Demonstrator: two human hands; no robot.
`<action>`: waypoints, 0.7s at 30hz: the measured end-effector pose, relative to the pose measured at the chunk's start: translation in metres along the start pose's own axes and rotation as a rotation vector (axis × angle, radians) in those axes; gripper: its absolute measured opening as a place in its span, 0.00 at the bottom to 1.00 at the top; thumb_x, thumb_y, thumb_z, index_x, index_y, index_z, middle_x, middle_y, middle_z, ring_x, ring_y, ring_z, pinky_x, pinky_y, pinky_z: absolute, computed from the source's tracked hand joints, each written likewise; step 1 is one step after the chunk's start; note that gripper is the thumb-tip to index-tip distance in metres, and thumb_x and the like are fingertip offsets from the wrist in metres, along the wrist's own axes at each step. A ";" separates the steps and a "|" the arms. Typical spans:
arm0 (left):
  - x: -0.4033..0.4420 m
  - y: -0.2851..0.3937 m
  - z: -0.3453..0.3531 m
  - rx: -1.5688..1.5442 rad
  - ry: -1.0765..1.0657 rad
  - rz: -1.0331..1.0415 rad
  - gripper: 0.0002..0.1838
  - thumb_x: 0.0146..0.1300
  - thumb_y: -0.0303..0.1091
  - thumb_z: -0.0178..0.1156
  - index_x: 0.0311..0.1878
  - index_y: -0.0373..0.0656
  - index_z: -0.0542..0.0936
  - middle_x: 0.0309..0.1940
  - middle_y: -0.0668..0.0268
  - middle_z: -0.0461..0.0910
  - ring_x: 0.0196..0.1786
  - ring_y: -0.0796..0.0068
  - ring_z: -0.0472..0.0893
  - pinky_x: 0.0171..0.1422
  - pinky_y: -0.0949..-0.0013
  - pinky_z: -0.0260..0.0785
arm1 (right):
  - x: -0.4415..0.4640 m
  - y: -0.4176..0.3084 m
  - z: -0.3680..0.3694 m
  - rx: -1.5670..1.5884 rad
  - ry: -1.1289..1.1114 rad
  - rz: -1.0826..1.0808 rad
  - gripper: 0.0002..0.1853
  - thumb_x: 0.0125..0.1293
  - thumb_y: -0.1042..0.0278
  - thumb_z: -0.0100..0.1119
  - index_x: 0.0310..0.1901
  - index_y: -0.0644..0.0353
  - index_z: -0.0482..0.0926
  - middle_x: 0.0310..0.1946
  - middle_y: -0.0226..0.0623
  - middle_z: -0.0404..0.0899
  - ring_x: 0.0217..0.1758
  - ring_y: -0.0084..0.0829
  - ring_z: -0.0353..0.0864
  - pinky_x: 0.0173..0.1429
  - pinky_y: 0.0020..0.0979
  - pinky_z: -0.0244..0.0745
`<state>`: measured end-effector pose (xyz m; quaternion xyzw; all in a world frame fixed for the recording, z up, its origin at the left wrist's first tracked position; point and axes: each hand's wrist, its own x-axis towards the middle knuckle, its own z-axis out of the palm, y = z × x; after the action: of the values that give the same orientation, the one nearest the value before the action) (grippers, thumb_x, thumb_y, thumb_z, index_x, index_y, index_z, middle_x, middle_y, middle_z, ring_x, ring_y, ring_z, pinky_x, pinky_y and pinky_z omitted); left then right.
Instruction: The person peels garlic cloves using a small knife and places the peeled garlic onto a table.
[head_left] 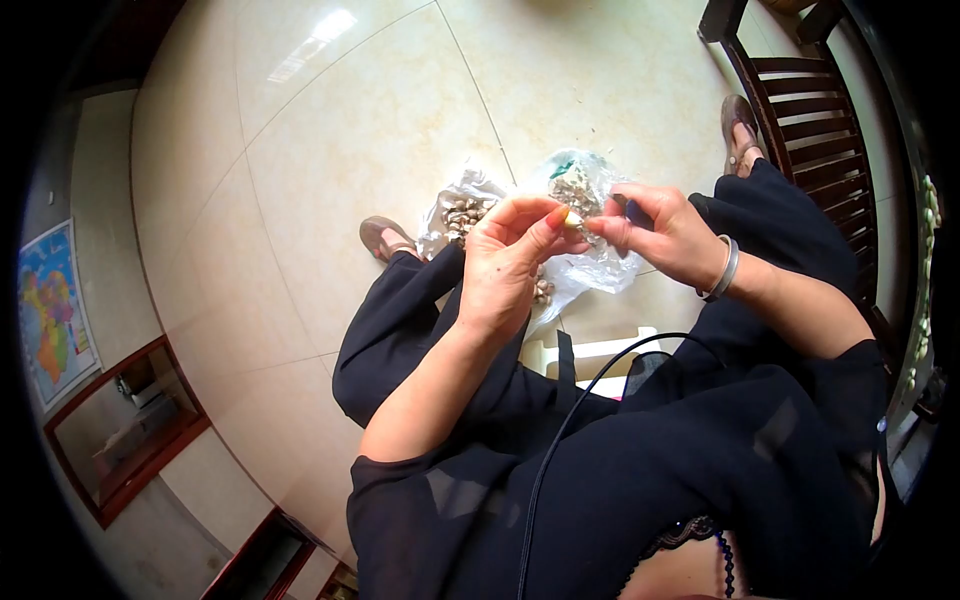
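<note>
Hands: 2, close together above the floor point(350, 130). One small pale piece point(573, 222) is pinched between thumb and fingers of the left hand point(505, 255); its whitish ragged end is gripped by the fingertips of the right hand point(665, 235). A small dark object point(622, 203) is seen at the right hand's fingers, kind not clear. Bracelets: 1 point(722, 270), on the right wrist.

Containers: 2 plastic bags seen, both open, laid on the floor well in from its left edge. In the white bag point(478, 183), many small brown-and-white lumps point(462, 215); exact count prevented by overlap. In the clear bag point(607, 268), green-marked, a heap of pale bits point(572, 185). A few more lumps point(543, 290) are partly hidden below the left hand; their container cannot be told.

Shoes: 2, one beyond each bag. Slatted wooden bench point(800, 110): 1, along the floor's right edge.
</note>
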<state>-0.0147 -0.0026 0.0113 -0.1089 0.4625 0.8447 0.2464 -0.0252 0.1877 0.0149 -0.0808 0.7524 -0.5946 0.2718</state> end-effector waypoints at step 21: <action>-0.001 0.005 0.007 0.110 -0.010 0.123 0.08 0.52 0.20 0.60 0.38 0.33 0.77 0.36 0.61 0.78 0.41 0.75 0.77 0.49 0.72 0.70 | -0.002 -0.006 -0.002 0.058 -0.007 -0.084 0.09 0.58 0.68 0.58 0.37 0.64 0.74 0.27 0.29 0.74 0.29 0.16 0.70 0.34 0.18 0.67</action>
<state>-0.0167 0.0004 0.0193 -0.0624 0.5126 0.8321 0.2022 -0.0259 0.1884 0.0213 -0.1067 0.7298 -0.6267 0.2513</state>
